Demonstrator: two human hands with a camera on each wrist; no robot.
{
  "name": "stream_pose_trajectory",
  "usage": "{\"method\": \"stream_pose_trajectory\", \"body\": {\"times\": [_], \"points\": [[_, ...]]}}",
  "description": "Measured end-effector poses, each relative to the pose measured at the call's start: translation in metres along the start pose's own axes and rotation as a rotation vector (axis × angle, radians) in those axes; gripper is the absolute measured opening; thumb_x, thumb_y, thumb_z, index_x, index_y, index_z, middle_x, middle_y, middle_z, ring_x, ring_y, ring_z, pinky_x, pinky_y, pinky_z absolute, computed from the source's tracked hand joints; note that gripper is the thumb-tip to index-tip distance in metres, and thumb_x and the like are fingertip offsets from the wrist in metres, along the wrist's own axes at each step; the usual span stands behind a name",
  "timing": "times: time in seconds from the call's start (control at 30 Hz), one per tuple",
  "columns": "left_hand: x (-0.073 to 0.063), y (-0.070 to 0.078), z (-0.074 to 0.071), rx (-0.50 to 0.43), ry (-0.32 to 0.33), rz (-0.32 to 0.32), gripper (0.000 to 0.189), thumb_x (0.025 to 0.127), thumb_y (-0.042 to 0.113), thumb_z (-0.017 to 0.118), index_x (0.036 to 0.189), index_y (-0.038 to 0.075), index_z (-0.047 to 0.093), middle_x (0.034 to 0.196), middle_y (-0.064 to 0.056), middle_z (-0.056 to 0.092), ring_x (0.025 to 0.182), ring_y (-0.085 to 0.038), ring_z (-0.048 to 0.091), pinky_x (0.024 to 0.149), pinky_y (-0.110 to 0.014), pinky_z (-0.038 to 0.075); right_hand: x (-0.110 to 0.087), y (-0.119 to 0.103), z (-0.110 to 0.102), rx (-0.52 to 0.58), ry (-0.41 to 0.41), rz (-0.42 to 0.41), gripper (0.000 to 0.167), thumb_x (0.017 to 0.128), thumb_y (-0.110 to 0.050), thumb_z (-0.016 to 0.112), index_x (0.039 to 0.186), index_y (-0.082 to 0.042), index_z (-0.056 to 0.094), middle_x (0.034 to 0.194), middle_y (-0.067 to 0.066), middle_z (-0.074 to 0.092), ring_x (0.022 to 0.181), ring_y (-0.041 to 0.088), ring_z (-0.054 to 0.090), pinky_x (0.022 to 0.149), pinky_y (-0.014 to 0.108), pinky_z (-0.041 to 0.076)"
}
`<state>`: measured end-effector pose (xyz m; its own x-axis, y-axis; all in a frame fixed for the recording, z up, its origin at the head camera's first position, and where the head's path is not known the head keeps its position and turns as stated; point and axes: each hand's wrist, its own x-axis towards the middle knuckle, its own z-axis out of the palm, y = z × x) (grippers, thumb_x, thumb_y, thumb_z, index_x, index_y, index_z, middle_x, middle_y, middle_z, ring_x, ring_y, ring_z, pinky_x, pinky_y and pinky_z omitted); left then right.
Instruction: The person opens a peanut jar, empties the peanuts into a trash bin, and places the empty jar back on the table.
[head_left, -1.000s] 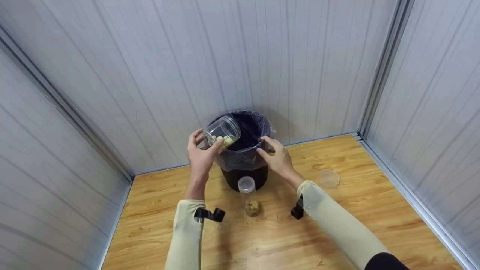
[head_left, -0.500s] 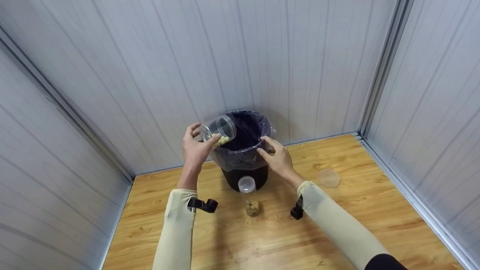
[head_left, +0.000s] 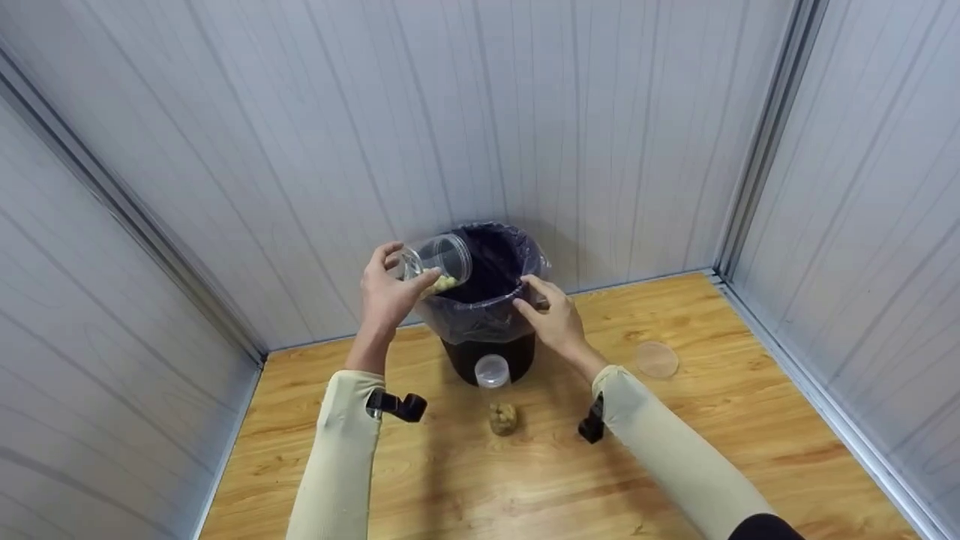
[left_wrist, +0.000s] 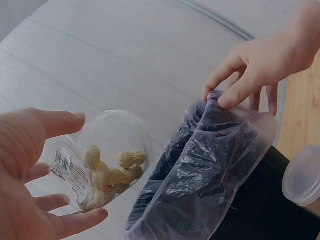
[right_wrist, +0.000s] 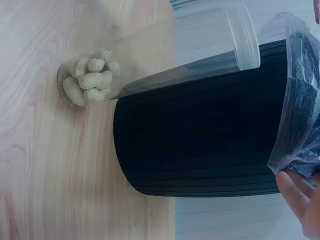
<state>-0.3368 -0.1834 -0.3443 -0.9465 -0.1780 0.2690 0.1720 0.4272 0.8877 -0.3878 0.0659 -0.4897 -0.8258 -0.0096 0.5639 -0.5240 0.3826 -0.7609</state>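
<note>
My left hand [head_left: 384,296] grips a short clear plastic jar [head_left: 448,249], tipped on its side with its mouth over the bin's left rim. Several peanuts [left_wrist: 107,175] in their shells lie along the jar's lower side, and a barcode label shows on its base. At the opposite side, the thumb and fingers of my right hand [head_left: 559,319] pinch the edge of a thin purple bin bag [left_wrist: 192,175]. That bag lines a black bin [right_wrist: 200,130] and folds down over its rim. The bottom of the bin's inside is hidden.
A tall clear capped container [right_wrist: 165,55] with several peanuts at its bottom stands upright right before the bin. On the wooden floor [head_left: 600,465] to the right lies a round translucent lid [head_left: 656,359]. A pale panelled wall [head_left: 360,135] rises behind the bin.
My left hand has drawn the jar a little to the left, and the peanuts stay inside it. My right hand keeps its pinch on the bag's edge.
</note>
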Motion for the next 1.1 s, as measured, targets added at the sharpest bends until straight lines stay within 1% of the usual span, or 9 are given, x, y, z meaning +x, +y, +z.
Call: {"method": "stream_pose_trajectory", "body": {"times": [0.23,0.33,0.43,0.53,0.63,0.77,0.93,1.0,1.1], "points": [[0.0011,0.0044,-0.0042,0.056,-0.032,-0.015,0.073,0.075,0.03,0.085,0.137,0.013,0.049,0.139,-0.017,0.046,0.129,-0.031,0.042,0.099,-0.045,0.042,-0.0001,-0.0001,0.0,-0.006,0.005,0.003,0.043,0.089,-0.026,0.073,0.128,-0.013,0.064,0.129,0.005,0.061,0.118,0.02,0.055,0.097,0.038,0.045],[0.0019,0.0058,-0.0048,0.077,-0.041,-0.016,0.074,0.075,0.03,0.085,0.137,0.013,0.049,0.139,-0.017,0.047,0.129,-0.031,0.041,0.1,-0.044,0.041,-0.0005,0.0007,0.0002,-0.003,0.007,-0.004,0.044,0.088,-0.026,0.073,0.129,-0.012,0.064,0.128,0.005,0.061,0.115,0.021,0.056,0.094,0.036,0.047],[0.0027,0.0066,-0.006,0.091,-0.049,-0.012,0.074,0.075,0.03,0.085,0.137,0.012,0.048,0.139,-0.017,0.047,0.13,-0.031,0.041,0.101,-0.045,0.041,-0.0009,0.002,0.0014,0.012,0.008,-0.014,0.045,0.088,-0.024,0.074,0.129,-0.009,0.063,0.128,0.007,0.061,0.114,0.022,0.057,0.091,0.037,0.049],[0.0031,0.0071,-0.0072,0.103,-0.053,-0.007,0.073,0.075,0.03,0.085,0.137,0.012,0.049,0.139,-0.017,0.047,0.13,-0.031,0.041,0.101,-0.045,0.04,-0.0011,0.0024,0.0021,0.012,0.011,-0.022,0.045,0.088,-0.024,0.074,0.129,-0.008,0.063,0.127,0.007,0.061,0.114,0.022,0.057,0.091,0.037,0.049],[0.0029,0.0072,-0.0085,0.103,-0.057,-0.007,0.073,0.076,0.03,0.085,0.136,0.012,0.049,0.139,-0.017,0.047,0.13,-0.031,0.04,0.1,-0.045,0.041,-0.0007,0.0019,0.0023,0.012,0.009,-0.015,0.044,0.088,-0.025,0.074,0.128,-0.01,0.064,0.127,0.006,0.062,0.111,0.021,0.058,0.089,0.036,0.05],[0.0024,0.0073,-0.01,0.096,-0.067,-0.009,0.073,0.076,0.03,0.084,0.137,0.012,0.048,0.139,-0.016,0.047,0.131,-0.031,0.04,0.1,-0.045,0.041,-0.0007,0.0016,0.0022,0.01,0.006,-0.006,0.043,0.088,-0.025,0.073,0.128,-0.013,0.064,0.126,0.005,0.062,0.111,0.02,0.058,0.089,0.035,0.049],[0.0027,0.0058,-0.0103,0.081,-0.082,-0.009,0.074,0.076,0.03,0.085,0.138,0.012,0.048,0.141,-0.015,0.044,0.131,-0.028,0.039,0.099,-0.045,0.042,-0.0009,0.0002,0.002,0.016,0.008,-0.007,0.04,0.088,-0.025,0.074,0.126,-0.016,0.066,0.121,0.004,0.063,0.104,0.019,0.06,0.086,0.035,0.05],[0.0032,0.0053,-0.0102,0.078,-0.081,-0.012,0.074,0.076,0.03,0.085,0.138,0.014,0.049,0.141,-0.014,0.044,0.131,-0.028,0.039,0.099,-0.044,0.043,-0.0004,-0.0003,0.0019,0.016,0.009,-0.013,0.04,0.087,-0.026,0.075,0.125,-0.015,0.066,0.12,0.005,0.064,0.104,0.019,0.06,0.087,0.036,0.049],[0.0039,0.0059,-0.0102,0.086,-0.079,-0.009,0.073,0.075,0.029,0.085,0.137,0.014,0.049,0.14,-0.015,0.045,0.131,-0.028,0.039,0.099,-0.044,0.042,0.0002,-0.0001,0.0021,0.013,0.017,-0.027,0.042,0.087,-0.025,0.075,0.125,-0.012,0.066,0.121,0.006,0.064,0.109,0.02,0.058,0.09,0.038,0.048]]}}
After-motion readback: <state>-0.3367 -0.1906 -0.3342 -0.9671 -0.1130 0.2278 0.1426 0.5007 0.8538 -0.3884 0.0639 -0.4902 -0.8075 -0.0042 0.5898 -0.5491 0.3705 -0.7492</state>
